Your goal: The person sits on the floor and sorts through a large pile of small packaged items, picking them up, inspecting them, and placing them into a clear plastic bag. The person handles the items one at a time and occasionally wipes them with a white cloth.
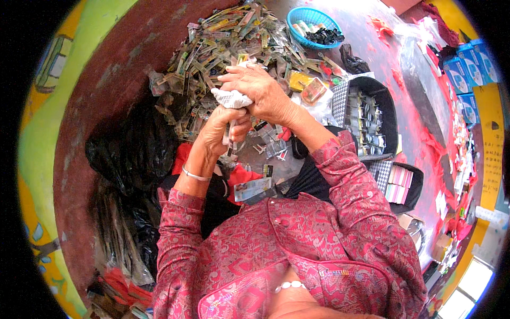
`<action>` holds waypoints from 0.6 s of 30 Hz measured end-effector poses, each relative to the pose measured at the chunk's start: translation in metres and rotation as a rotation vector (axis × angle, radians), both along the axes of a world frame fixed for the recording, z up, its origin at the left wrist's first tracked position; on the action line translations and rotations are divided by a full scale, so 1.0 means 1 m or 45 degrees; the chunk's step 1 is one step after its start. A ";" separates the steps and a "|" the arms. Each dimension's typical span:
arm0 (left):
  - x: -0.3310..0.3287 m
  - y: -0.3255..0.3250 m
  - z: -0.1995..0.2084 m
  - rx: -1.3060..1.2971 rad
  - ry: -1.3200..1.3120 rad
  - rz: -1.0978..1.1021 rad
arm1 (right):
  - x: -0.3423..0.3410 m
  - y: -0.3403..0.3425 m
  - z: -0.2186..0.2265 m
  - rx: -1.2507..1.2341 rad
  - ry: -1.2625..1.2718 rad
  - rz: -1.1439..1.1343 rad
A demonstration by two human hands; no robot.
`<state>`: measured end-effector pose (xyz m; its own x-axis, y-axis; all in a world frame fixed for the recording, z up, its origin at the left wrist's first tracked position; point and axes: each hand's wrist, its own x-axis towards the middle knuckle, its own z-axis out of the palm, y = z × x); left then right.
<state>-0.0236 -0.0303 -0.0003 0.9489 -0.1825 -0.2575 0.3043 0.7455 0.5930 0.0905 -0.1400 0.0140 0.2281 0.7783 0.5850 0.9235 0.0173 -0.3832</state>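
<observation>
My left hand (pixel 228 127) is closed in a fist. A thin pale piece shows below its fingers, but I cannot make out what it is. Just above it, my right hand (pixel 263 93) bends over a crumpled white cloth (pixel 232 98), which is pressed between its palm and the top of the left fist. Beyond both hands spreads a big heap of small clear-plastic packets (pixel 212 58) with coloured cards. Below them lie a few small packaged pieces (pixel 273 146) and a flat pale-blue packet (pixel 253 189) near my lap.
A blue plastic basket (pixel 314 45) stands at the far side. To the right are a black-lined box of packaged metal pieces (pixel 366 119), a smaller box of striped cards (pixel 399 185) and a clear container (pixel 313 90). Black plastic bags (pixel 133 143) lie left, beside a brown-red wall (pixel 79 106).
</observation>
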 end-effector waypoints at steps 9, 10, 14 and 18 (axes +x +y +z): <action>-0.006 -0.003 0.008 -0.429 -0.168 -0.056 | 0.063 -0.012 -0.013 0.603 1.259 -0.685; -0.008 -0.003 0.008 -0.446 -0.170 -0.006 | 0.057 -0.012 -0.003 0.766 1.694 -0.584; -0.005 -0.004 0.009 -0.399 -0.100 0.064 | 0.038 -0.009 0.005 0.808 1.736 -0.504; -0.003 -0.004 -0.002 -0.131 -0.082 0.120 | 0.031 -0.008 0.002 0.737 2.234 -0.043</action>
